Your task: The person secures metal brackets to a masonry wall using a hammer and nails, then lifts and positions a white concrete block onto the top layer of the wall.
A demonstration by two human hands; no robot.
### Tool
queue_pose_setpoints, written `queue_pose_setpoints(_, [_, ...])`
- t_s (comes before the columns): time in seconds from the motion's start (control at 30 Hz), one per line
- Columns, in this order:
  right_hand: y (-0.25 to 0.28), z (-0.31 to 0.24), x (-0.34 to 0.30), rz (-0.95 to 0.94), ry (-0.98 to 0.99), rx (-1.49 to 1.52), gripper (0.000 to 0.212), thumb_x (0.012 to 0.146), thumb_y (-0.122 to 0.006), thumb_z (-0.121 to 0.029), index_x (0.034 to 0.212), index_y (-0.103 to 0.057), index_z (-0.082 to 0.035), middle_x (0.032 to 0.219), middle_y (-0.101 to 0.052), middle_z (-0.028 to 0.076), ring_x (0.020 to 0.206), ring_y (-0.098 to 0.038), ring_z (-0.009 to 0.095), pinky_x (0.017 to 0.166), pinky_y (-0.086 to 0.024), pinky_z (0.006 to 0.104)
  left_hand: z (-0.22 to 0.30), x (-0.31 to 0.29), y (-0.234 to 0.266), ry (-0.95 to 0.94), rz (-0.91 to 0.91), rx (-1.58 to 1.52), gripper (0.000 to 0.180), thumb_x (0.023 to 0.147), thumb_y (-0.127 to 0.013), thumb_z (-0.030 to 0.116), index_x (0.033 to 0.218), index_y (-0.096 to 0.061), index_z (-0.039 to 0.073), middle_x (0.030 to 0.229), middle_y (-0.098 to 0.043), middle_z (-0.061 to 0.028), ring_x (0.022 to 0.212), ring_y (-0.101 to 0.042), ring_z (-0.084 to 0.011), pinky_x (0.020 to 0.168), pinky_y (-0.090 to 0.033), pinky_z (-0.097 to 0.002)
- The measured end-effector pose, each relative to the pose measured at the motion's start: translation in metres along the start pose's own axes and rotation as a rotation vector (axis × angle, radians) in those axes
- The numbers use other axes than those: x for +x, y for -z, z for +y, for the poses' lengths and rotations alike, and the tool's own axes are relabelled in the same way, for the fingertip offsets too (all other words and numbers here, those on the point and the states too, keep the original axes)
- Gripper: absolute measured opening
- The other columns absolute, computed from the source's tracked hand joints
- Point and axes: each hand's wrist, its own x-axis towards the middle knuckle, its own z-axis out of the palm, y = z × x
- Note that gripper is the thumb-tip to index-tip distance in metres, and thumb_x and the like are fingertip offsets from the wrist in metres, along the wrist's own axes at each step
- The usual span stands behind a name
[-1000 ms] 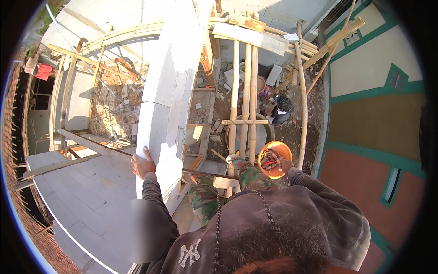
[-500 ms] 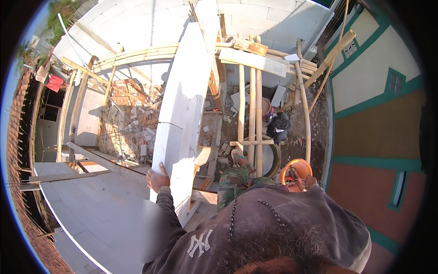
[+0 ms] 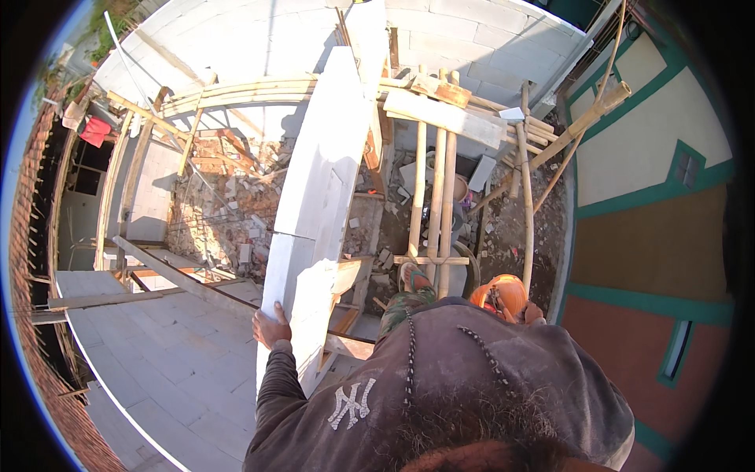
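My left hand (image 3: 272, 327) rests on the top of a white block wall (image 3: 314, 189), its thumb apart and its fingers lying over the left edge. It holds nothing loose. On my right, an orange bucket (image 3: 511, 294) is tilted beside my body. My right hand (image 3: 534, 314) is at the bucket's right side and appears closed on its rim; most of its fingers are hidden. What the bucket holds is hard to make out. My sandalled foot (image 3: 414, 277) is by the crosspiece of the bamboo scaffold.
Bamboo poles (image 3: 435, 181) run away from me, with a white plank (image 3: 446, 118) across them. Rubble (image 3: 224, 197) covers the ground left of the wall. Below the poles sits a round concrete ring (image 3: 473, 271). A painted building (image 3: 645, 228) stands at the right.
The bucket has tipped and shifted slightly left, with my right hand beside it. My torso leans further forward, hiding more of my leg. My left hand stays on the wall.
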Motion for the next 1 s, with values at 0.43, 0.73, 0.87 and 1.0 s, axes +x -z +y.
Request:
queue_pose_setpoints(0.43, [-0.077, -0.11, 0.03, -0.094, 0.055, -0.035, 0.03, 0.094, -0.049, -0.032, 0.068, -0.045, -0.018, 0.057, -0.045, 0.0, 0.048, -0.05, 0.019, 0.048, -0.029, 0.0366, 0.002, 0.004, -0.003, 0.033, -0.031, 0.054, 0.078, 0.092, -0.055, 0.063, 0.129, -0.054, -0.006, 0.129, -0.057, -0.0265, 0.126, -0.049, -0.0446, 0.108, -0.033, -0.0572])
queue_pose_setpoints(0.73, [-0.122, -0.178, 0.048, -0.136, 0.029, -0.072, 0.033, 0.096, -0.05, -0.036, 0.068, -0.044, -0.02, 0.056, -0.043, -0.001, 0.048, -0.047, 0.018, 0.049, -0.028, 0.036, -0.003, 0.013, -0.007, 0.093, -0.133, 0.108, 0.079, 0.094, -0.053, 0.065, 0.133, -0.052, -0.003, 0.135, -0.054, -0.0237, 0.133, -0.043, -0.0411, 0.113, -0.025, -0.0575])
queue_pose_setpoints(0.87, [-0.144, -0.214, 0.063, -0.144, 0.003, -0.096, 0.035, 0.097, -0.05, -0.037, 0.067, -0.044, -0.02, 0.056, -0.042, -0.001, 0.047, -0.046, 0.018, 0.049, -0.028, 0.0358, 0.018, 0.029, -0.012, 0.129, -0.067, 0.01, 0.073, 0.097, -0.05, 0.064, 0.141, -0.05, 0.005, 0.139, -0.053, -0.0205, 0.139, -0.038, -0.0377, 0.117, -0.019, -0.0552])
queue_pose_setpoints(1.0, [-0.161, -0.252, 0.088, -0.132, -0.043, -0.118, 0.036, 0.098, -0.05, -0.039, 0.067, -0.043, -0.021, 0.056, -0.041, -0.002, 0.047, -0.044, 0.017, 0.05, -0.027, 0.0355, 0.135, 0.091, -0.012, 0.051, 0.083, -0.104, 0.072, 0.098, -0.05, 0.061, 0.146, -0.047, 0.007, 0.145, -0.05, -0.0196, 0.142, -0.036, -0.0371, 0.118, -0.018, -0.0544])
